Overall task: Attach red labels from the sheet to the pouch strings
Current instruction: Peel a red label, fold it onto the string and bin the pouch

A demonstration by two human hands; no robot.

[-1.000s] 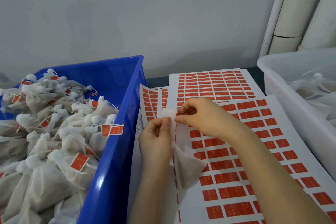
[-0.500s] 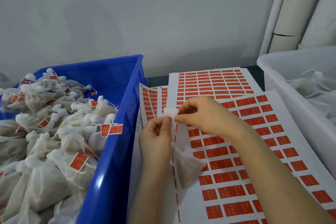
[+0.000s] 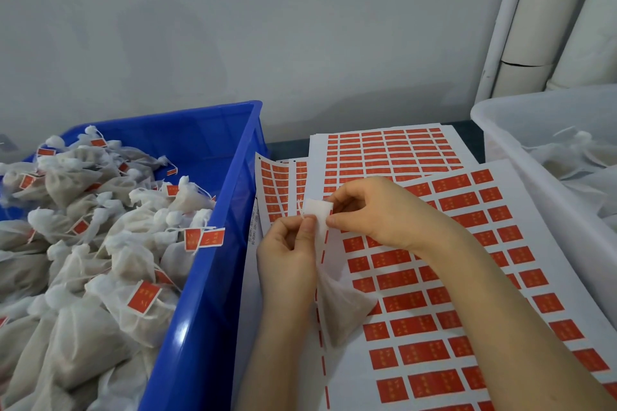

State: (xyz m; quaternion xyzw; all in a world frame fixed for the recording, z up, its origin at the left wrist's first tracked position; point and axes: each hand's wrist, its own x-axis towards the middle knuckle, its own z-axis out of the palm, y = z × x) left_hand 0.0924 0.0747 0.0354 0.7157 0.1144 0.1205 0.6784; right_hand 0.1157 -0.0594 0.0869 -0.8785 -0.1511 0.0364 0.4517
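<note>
On the left, the blue bin (image 3: 213, 177) holds tagged pouches (image 3: 100, 243). My left grip (image 3: 288, 257) is clamped on the string (image 3: 300, 210) and the label's (image 3: 319, 212) left edge, and the pouch (image 3: 344, 310) hangs below it over the sheet (image 3: 444, 280). My right grip (image 3: 384, 213) pinches the label's right edge, white back up. I judge the string must lie taut across the label's middle before I fold the halves square. The white bin (image 3: 521, 157) is at far right.

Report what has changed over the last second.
Nothing visibly changed. The left hand and right hand keep pinching the label, white side toward the camera. The pouch still hangs below them over the label sheet. The blue bin of labelled pouches sits as before.
</note>
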